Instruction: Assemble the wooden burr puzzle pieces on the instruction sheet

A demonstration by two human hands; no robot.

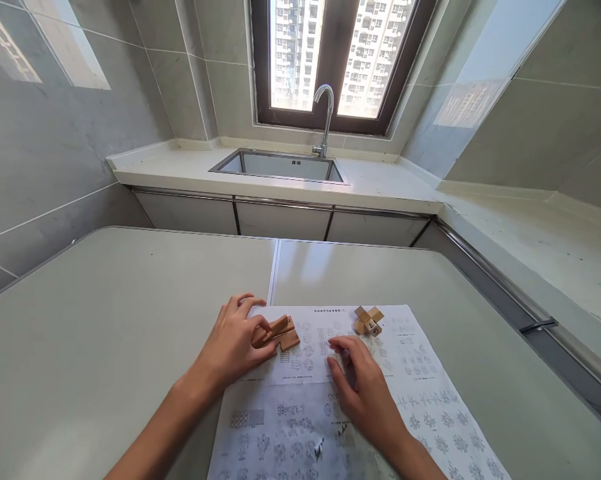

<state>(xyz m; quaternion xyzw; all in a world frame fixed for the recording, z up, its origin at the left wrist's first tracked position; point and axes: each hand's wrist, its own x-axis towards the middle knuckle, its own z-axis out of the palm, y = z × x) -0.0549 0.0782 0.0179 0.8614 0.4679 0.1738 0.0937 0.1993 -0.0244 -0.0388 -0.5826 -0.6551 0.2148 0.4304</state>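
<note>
My left hand (238, 343) grips a wooden puzzle piece (282, 333) made of crossed blocks, holding it on the printed instruction sheet (420, 400). My right hand (361, 387) lies on the same sheet with fingers stretched flat, holding nothing, a little right of that piece. A second wooden interlocking puzzle (369, 321) stands on the sheet's far edge, just beyond my right fingertips and apart from them.
The sheet lies on a pale table (105, 320) with a seam down its middle. Beyond it runs a counter with a steel sink (280, 165) and a tap (325, 117) under a window. A second counter (540, 247) runs along the right.
</note>
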